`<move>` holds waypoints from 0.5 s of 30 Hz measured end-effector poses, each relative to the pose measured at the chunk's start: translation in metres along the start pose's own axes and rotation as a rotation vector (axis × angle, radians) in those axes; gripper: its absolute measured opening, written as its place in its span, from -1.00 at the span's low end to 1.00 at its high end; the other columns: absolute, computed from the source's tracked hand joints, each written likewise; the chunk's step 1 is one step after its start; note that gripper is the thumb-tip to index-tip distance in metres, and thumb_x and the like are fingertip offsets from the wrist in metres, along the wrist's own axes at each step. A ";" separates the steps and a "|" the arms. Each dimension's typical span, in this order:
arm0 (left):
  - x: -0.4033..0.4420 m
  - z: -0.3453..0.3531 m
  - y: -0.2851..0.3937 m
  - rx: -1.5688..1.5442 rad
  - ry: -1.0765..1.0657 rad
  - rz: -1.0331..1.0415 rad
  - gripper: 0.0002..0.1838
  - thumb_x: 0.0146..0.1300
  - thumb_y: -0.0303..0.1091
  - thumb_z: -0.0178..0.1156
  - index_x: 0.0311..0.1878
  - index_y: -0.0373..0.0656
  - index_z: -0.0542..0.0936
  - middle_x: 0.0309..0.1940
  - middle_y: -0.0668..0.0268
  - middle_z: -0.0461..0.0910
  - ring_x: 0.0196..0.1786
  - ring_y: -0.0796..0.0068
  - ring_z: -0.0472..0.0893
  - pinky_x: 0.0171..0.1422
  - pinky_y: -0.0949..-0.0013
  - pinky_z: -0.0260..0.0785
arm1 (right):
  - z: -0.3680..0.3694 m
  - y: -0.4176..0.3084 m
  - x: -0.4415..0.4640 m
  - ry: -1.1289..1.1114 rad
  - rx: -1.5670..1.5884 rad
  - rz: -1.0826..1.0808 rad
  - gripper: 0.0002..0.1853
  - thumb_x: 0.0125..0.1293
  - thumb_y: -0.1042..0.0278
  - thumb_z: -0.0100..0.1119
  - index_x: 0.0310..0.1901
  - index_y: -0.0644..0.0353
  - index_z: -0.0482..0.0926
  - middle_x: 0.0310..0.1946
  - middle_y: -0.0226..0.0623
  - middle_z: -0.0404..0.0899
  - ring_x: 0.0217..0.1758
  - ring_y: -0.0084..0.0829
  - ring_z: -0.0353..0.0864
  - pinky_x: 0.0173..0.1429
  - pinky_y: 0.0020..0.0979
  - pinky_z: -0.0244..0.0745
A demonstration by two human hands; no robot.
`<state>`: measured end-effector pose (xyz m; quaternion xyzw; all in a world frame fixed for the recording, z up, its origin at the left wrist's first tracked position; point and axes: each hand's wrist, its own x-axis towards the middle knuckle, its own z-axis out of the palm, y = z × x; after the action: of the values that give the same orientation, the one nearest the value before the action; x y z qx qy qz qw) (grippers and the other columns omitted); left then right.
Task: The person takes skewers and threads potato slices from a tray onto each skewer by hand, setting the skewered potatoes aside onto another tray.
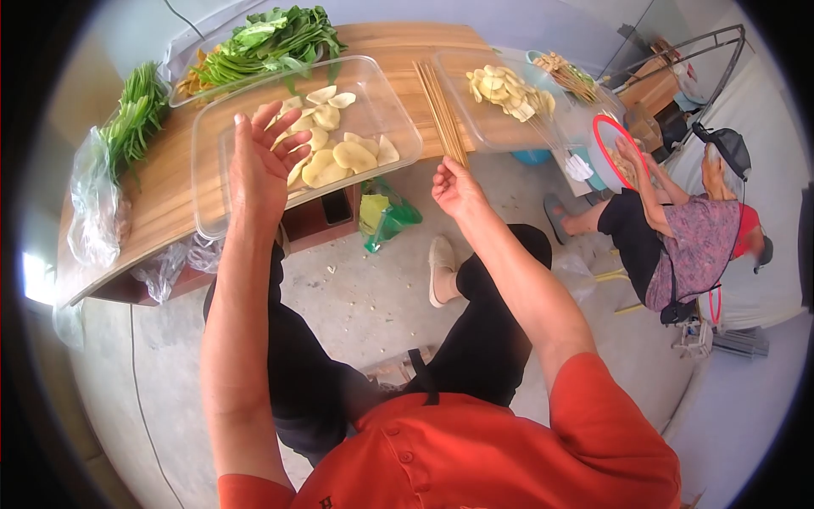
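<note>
My left hand (261,165) is raised over the left side of a clear plastic tray (208,182), its fingers spread and holding nothing. In that tray lie several pale yellow potato slices (326,163). My right hand (459,193) is closed, thumb and fingers pinched at the near ends of a bundle of thin bamboo skewers (438,106). The bundle lies on the wooden table between two trays; how many skewers the fingers grip cannot be made out. A second clear tray (458,72), on the right, contains potato slices threaded on skewers (509,92).
Leafy greens (275,42) and a bagged green bunch (131,119) are on the wooden table (161,187). Below its edge hangs a green plastic bag (394,216), beside a phone (336,206) on a shelf. At right, a seated person (691,242) holds a red-rimmed basin (598,140).
</note>
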<state>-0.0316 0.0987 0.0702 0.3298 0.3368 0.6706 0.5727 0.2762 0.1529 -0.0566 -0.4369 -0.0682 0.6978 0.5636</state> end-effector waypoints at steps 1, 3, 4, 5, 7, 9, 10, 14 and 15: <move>0.000 -0.001 0.000 -0.001 0.003 0.000 -0.34 0.50 0.16 -0.23 0.34 -0.26 0.33 0.15 0.12 0.51 -0.06 0.36 0.59 0.07 0.30 0.47 | 0.000 0.000 0.003 0.000 -0.002 0.002 -0.81 0.22 0.29 0.39 -0.35 0.07 0.52 -0.49 -0.42 0.55 -0.52 -0.50 0.47 -0.49 -0.50 0.30; 0.000 -0.001 0.000 -0.007 -0.020 0.005 -0.34 0.50 0.16 -0.23 0.32 -0.27 0.36 0.13 0.12 0.52 -0.08 0.36 0.60 0.06 0.31 0.48 | 0.001 -0.001 0.004 0.018 -0.006 -0.027 -0.80 0.22 0.31 0.38 -0.39 0.10 0.50 -0.51 -0.42 0.53 -0.53 -0.49 0.46 -0.51 -0.49 0.29; 0.000 0.000 0.001 -0.008 -0.019 0.004 -0.34 0.50 0.16 -0.23 0.32 -0.27 0.36 0.13 0.12 0.52 -0.08 0.36 0.60 0.06 0.31 0.48 | 0.002 -0.001 0.002 0.019 -0.008 -0.026 -0.80 0.22 0.31 0.38 -0.39 0.10 0.50 -0.51 -0.42 0.53 -0.53 -0.49 0.46 -0.51 -0.49 0.29; 0.000 0.001 0.002 -0.002 -0.018 -0.001 -0.34 0.50 0.16 -0.23 0.31 -0.27 0.37 0.11 0.12 0.53 -0.09 0.36 0.60 0.04 0.31 0.49 | 0.002 -0.001 0.000 0.031 -0.004 -0.037 -0.79 0.22 0.32 0.38 -0.40 0.11 0.50 -0.52 -0.42 0.52 -0.53 -0.50 0.46 -0.51 -0.50 0.29; 0.000 0.002 0.002 0.002 -0.015 -0.004 -0.34 0.50 0.16 -0.23 0.30 -0.27 0.38 0.10 0.12 0.54 -0.10 0.36 0.61 0.03 0.32 0.50 | 0.002 -0.001 -0.003 0.041 -0.003 -0.047 -0.79 0.22 0.32 0.38 -0.41 0.11 0.49 -0.52 -0.42 0.51 -0.53 -0.50 0.46 -0.51 -0.50 0.29; 0.000 0.001 0.003 -0.014 -0.011 -0.011 -0.34 0.50 0.16 -0.23 0.28 -0.27 0.39 0.09 0.11 0.55 -0.11 0.35 0.61 0.01 0.32 0.52 | 0.001 0.000 -0.006 0.006 0.059 -0.022 -0.79 0.22 0.33 0.38 -0.41 0.10 0.49 -0.52 -0.43 0.52 -0.53 -0.51 0.46 -0.49 -0.49 0.30; 0.000 0.000 0.003 -0.013 -0.008 -0.010 -0.34 0.50 0.16 -0.23 0.28 -0.27 0.39 0.09 0.11 0.55 -0.11 0.35 0.61 0.01 0.32 0.52 | 0.001 0.002 -0.007 0.004 0.059 -0.018 -0.79 0.22 0.33 0.38 -0.41 0.10 0.49 -0.52 -0.43 0.52 -0.53 -0.51 0.46 -0.49 -0.49 0.30; 0.001 0.000 0.003 -0.013 0.000 -0.009 -0.35 0.50 0.15 -0.23 0.28 -0.26 0.40 0.09 0.10 0.55 -0.11 0.35 0.62 0.00 0.33 0.53 | 0.000 0.009 -0.011 -0.029 0.151 -0.010 -0.80 0.22 0.34 0.37 -0.42 0.07 0.50 -0.53 -0.46 0.51 -0.51 -0.52 0.46 -0.44 -0.48 0.32; 0.001 0.000 0.003 -0.010 0.003 -0.007 -0.36 0.50 0.15 -0.23 0.27 -0.26 0.40 0.09 0.10 0.55 -0.11 0.35 0.62 0.00 0.33 0.53 | 0.000 0.010 -0.011 -0.047 0.176 -0.021 -0.80 0.22 0.34 0.37 -0.42 0.06 0.50 -0.53 -0.47 0.52 -0.51 -0.52 0.46 -0.42 -0.47 0.32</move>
<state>-0.0334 0.0991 0.0726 0.3246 0.3356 0.6709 0.5762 0.2683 0.1399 -0.0564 -0.3684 -0.0245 0.7054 0.6051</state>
